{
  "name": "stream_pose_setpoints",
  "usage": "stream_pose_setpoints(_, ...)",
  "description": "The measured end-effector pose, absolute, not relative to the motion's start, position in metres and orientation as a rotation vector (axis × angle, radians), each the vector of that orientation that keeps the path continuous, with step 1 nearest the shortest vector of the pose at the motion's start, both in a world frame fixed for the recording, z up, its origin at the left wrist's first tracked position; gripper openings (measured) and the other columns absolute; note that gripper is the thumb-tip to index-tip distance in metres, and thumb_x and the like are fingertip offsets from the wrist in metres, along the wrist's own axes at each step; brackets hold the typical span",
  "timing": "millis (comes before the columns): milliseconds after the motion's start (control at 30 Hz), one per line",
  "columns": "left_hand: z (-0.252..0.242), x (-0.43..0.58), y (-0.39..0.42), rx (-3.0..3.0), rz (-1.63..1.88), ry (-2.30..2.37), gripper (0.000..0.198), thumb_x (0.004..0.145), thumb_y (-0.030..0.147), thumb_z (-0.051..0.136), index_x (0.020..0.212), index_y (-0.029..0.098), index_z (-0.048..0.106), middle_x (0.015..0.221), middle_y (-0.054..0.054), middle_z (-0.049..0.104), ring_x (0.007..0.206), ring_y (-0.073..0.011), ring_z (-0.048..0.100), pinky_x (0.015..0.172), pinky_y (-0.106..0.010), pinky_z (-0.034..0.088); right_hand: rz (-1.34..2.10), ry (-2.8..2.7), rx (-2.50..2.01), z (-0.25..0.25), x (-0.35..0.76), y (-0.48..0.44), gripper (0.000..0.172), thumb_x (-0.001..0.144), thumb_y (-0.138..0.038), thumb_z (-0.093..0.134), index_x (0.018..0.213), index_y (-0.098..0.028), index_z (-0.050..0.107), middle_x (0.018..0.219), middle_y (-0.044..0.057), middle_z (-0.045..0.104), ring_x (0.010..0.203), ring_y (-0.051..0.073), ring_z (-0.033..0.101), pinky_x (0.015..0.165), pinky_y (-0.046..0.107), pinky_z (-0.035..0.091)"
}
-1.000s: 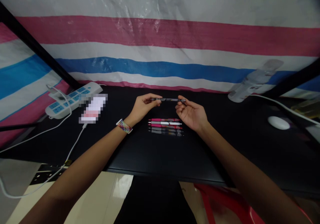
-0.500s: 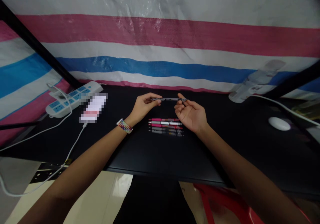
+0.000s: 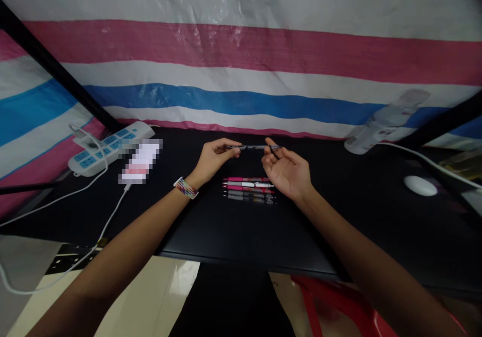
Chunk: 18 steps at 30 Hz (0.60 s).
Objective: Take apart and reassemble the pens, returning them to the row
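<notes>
A slim dark pen is held level above the far part of the black table. My left hand pinches its left end between thumb and fingers. On the pen's right end, my right hand has its palm turned up, with fingers curled and the thumb against the pen. Below the hands lies a row of several pens side by side: pink ones, a white-and-grey one and clear-grey ones. Their right ends come close to my right palm.
To the left are a white power strip, a blurred-out phone and a white cable. A clear bottle and a white mouse stand at the right. Striped sheeting closes off the back.
The pen seems to have turned slightly between the fingers, its markings looking different. Both hands stay in nearly the same place, and the row of pens has not moved.
</notes>
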<state>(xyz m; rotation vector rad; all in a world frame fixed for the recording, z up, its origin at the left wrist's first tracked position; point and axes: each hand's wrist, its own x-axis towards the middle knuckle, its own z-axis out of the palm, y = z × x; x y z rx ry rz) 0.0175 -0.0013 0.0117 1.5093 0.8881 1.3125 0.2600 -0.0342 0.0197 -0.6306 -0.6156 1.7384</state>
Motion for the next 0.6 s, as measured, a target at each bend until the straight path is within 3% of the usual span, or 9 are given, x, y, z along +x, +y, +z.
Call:
stream_pose_setpoints(67,0.0118,0.0173,-0.0013,1.514,1.312,0.884,0.029,0.086,0.035,0.094,0.108,0.017,0.088,0.093,-0.008,0.085,0.086,-0.0195,0.08,0.087,-0.037,0.065,1.724,-0.621,-0.635,0.0163,0.2608,-0.0321,0.025,0.099,-0.03,0.067,0.12,-0.023,0.08,0.103,0.006,0.08,0.092,0.017,0.075,0.093,0.031,0.068)
stream_pose_setpoints(167,0.0112,0.0177,-0.0018,1.508,1.314,0.887,0.028,0.087,0.035,0.094,0.107,0.017,0.088,0.093,-0.008,0.085,0.085,-0.0197,0.08,0.088,-0.037,0.066,1.715,-0.607,-0.644,0.0123,0.2616,-0.0299,0.02,0.097,-0.022,0.07,0.114,-0.025,0.08,0.097,0.003,0.079,0.086,0.015,0.074,0.093,0.03,0.069)
stream_pose_setpoints(267,0.0108,0.0185,-0.0024,1.503,1.292,0.883,0.027,0.087,0.035,0.094,0.107,0.018,0.088,0.091,-0.008,0.084,0.085,-0.0196,0.08,0.087,-0.037,0.065,1.693,-0.635,-0.654,0.0134,0.2606,-0.0313,0.033,0.09,-0.012,0.07,0.117,-0.029,0.08,0.098,0.0,0.08,0.087,0.013,0.075,0.097,0.029,0.068)
stream_pose_setpoints(333,0.0113,0.0189,-0.0026,1.499,1.285,0.883,0.026,0.087,0.034,0.094,0.107,0.018,0.088,0.09,-0.008,0.084,0.084,-0.0193,0.08,0.086,-0.037,0.065,1.668,-0.673,-0.655,0.0157,0.26,-0.033,0.034,0.091,-0.014,0.07,0.121,-0.028,0.08,0.101,0.0,0.082,0.093,0.014,0.077,0.101,0.03,0.067)
stream_pose_setpoints(467,0.0137,0.0191,-0.0029,1.488,1.302,0.892,0.025,0.086,0.034,0.094,0.105,0.018,0.088,0.088,-0.007,0.084,0.083,-0.0184,0.079,0.086,-0.036,0.065,1.649,-0.651,-0.672,0.0166,0.2607,-0.0324,0.026,0.101,-0.031,0.064,0.119,-0.023,0.081,0.104,0.006,0.083,0.097,0.018,0.079,0.102,0.034,0.068)
stream_pose_setpoints(600,0.0138,0.0202,-0.0048,1.454,1.299,0.887,0.027,0.084,0.036,0.095,0.103,0.019,0.089,0.086,-0.006,0.084,0.08,-0.0177,0.079,0.084,-0.035,0.065,1.678,-0.566,-0.645,0.0128,0.26,-0.0299,0.017,0.098,-0.02,0.071,0.112,-0.026,0.08,0.098,0.001,0.083,0.089,0.014,0.079,0.099,0.029,0.068)
